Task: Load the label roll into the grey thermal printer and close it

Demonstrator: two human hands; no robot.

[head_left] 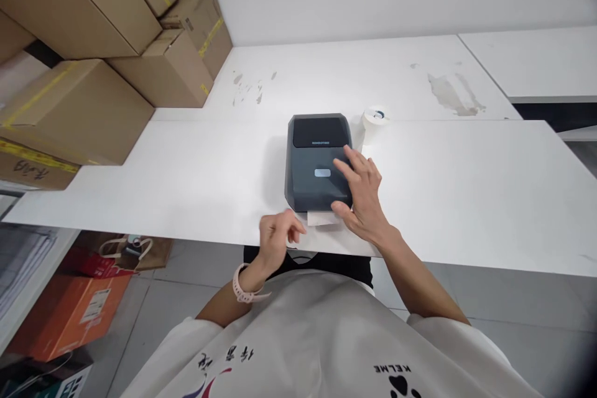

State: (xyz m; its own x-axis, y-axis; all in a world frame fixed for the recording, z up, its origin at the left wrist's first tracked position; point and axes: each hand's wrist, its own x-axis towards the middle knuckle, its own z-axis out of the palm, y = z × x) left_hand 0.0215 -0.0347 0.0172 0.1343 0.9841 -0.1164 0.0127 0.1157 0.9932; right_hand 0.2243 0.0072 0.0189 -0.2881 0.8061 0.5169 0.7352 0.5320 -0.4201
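Observation:
A dark grey label printer [313, 189] with a black panel at its back sits on the white table, a strip of white paper [319, 218] sticking out of its front. Over the printer's right side is my right hand [362, 193], fingers spread and touching or just above the casing. My left hand [276, 237] is at the printer's front left corner, beside the paper strip; its fingers are curled in and nothing shows in them. A pink band circles that wrist. Just right of the printer's back stands a roll of white paper [373, 121].
Cardboard boxes [84, 115] with yellow tape are stacked on the table's left end. The white tabletop [457, 186] has worn patches near the wall. On the floor at left are an orange box [69, 311] and a brown paper bag [156, 253].

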